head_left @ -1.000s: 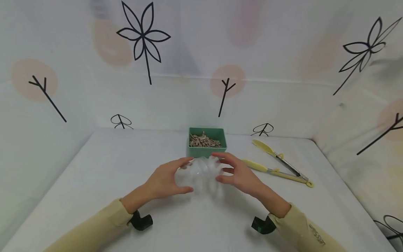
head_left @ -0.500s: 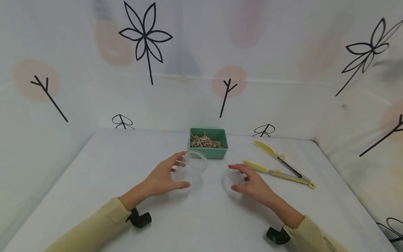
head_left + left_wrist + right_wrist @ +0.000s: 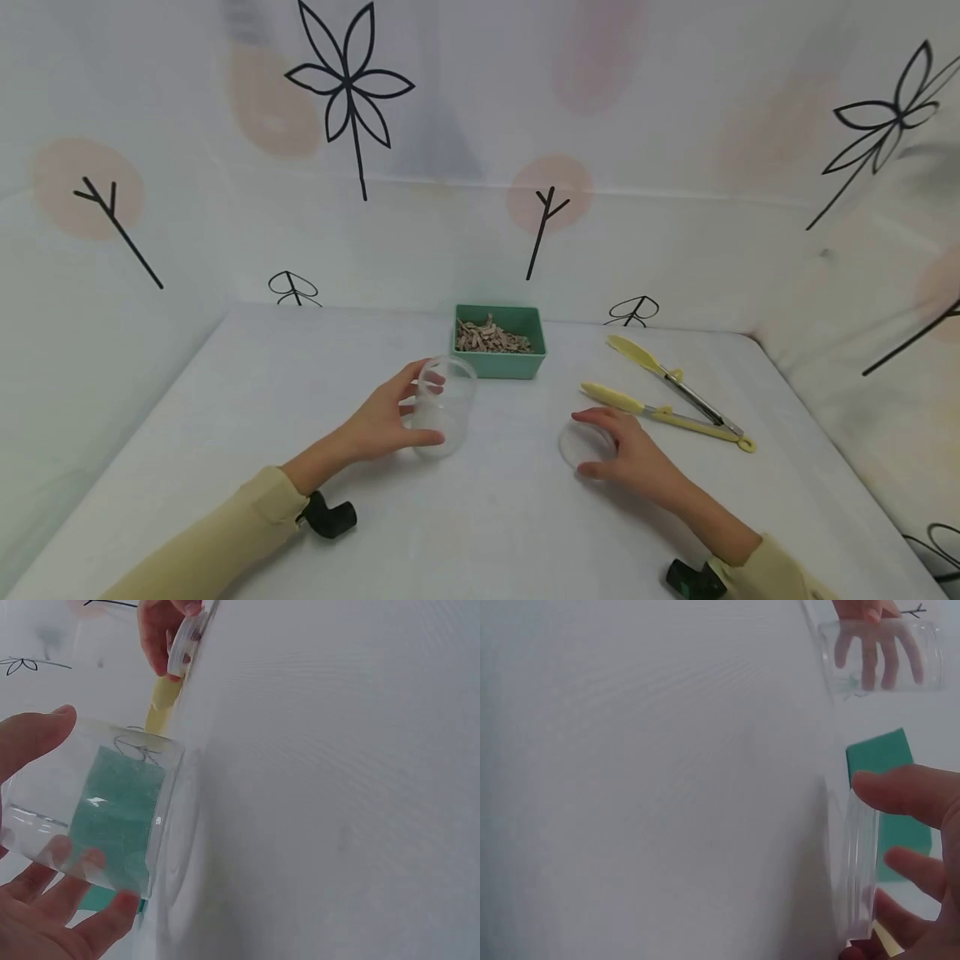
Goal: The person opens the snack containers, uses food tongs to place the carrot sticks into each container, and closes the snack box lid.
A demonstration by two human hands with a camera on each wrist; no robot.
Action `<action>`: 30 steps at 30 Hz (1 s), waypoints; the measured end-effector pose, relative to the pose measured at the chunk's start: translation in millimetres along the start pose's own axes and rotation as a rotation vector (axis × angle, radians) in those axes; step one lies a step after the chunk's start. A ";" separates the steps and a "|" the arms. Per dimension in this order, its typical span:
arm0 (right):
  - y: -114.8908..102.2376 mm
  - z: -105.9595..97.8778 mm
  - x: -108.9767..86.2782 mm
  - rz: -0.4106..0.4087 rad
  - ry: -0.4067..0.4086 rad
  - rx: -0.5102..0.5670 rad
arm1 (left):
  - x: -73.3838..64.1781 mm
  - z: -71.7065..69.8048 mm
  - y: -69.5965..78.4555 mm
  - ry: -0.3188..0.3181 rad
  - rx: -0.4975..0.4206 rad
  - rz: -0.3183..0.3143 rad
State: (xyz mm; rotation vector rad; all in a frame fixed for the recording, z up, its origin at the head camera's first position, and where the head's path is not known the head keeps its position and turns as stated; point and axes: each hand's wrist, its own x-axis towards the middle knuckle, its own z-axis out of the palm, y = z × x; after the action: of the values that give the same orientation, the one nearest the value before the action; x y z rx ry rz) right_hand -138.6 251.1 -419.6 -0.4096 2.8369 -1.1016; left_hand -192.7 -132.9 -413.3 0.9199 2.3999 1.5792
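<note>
My left hand (image 3: pixel 375 423) grips a clear jar (image 3: pixel 448 417) from its left side, thumb in front and fingers behind. The jar stands upright with its round mouth uncovered, its base right by the table in the left wrist view. To the right, my right hand (image 3: pixel 637 462) holds a clear round lid (image 3: pixel 860 870) by its edge between thumb and fingers. The lid lies level, close over the white table. Its far right part is hidden by the hand in the head view. Between jar and lid there is a wide gap.
Behind the hands stands a green box (image 3: pixel 498 365) holding brownish chips (image 3: pixel 489 336). Spread tongs (image 3: pixel 701 424) with yellow tips lie at the right, just beyond my right hand. A white printed cloth (image 3: pixel 420 242) rises behind the white table (image 3: pixel 487 533).
The lid has come off the jar and moved right and down toward the table with my right hand. My left hand has brought the jar upright, slightly left and lower.
</note>
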 end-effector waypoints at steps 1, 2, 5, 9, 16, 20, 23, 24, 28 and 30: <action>0.5 0.0 -0.8 -0.004 0.002 -0.012 | -0.2 -0.3 -1.4 0.001 -0.005 0.001; 1.2 0.3 -1.4 -0.010 0.003 -0.025 | -0.3 -0.7 -2.6 0.003 -0.008 0.005; 3.1 2.3 -2.8 -0.029 0.010 -0.063 | -0.7 -1.4 -6.4 0.012 0.001 0.021; 3.1 3.6 -4.4 -0.045 0.019 -0.084 | -0.7 -1.9 -9.6 0.019 0.038 0.039; 5.0 -2.7 -6.1 -0.029 0.016 -0.056 | -1.4 -2.0 -7.7 0.017 0.055 0.038; 9.1 -14.7 -7.8 -0.033 0.083 -0.028 | -1.2 -3.3 -6.7 0.028 0.056 0.035; 16.6 -28.4 -6.9 -0.058 0.170 -0.060 | -0.6 -5.5 -4.2 0.048 0.044 0.036; 19.8 -33.3 -5.9 -0.063 0.204 -0.081 | -0.3 -6.3 -2.7 0.055 0.034 0.037; 33.7 -53.2 0.3 -0.058 0.324 -0.160 | 1.1 -8.3 4.1 0.067 0.011 0.037; 41.6 -61.0 3.1 -0.035 0.357 -0.194 | 2.1 -8.4 6.8 0.069 0.000 0.034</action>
State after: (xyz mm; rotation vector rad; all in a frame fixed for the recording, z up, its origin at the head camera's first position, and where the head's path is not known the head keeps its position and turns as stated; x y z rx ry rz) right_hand -160.6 319.6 -402.3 -0.3006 3.2775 -0.9958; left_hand -195.1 -136.6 -403.2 0.9264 2.4424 1.6489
